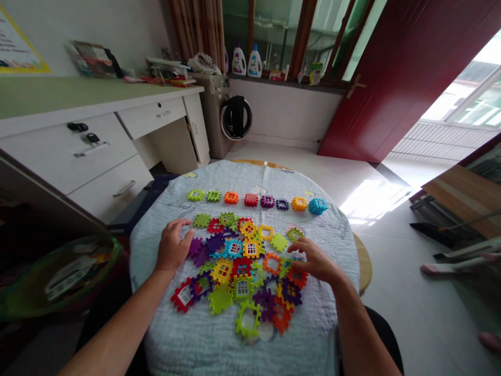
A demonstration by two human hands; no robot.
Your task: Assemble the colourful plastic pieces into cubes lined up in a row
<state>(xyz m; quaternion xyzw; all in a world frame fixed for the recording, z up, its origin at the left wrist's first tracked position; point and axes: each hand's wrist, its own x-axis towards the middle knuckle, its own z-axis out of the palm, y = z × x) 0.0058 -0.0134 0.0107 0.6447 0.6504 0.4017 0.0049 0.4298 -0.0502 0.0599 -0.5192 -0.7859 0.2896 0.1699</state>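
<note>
My left hand (175, 244) rests at the left side of a loose heap of plastic interlocking tiles, its fingers stretched out beside a purple tile (195, 246). Over the heap's right side, my right hand (315, 260) has its fingers curved and apart, close to a green tile (285, 266) and an orange tile (296, 278) that it partly covers. Many tiles have window-like grids, such as a yellow one (251, 248) and a lime one (242, 287). Behind the heap runs a row of small tile stacks, from a lime stack (195, 195) to a taller blue stack (318, 206).
A pale blue cloth (188, 342) covers the round table. To the left stand a white drawer desk (97, 151) and a green basket (105, 256). A washing machine (217, 115) and a red door (385, 78) are farther back.
</note>
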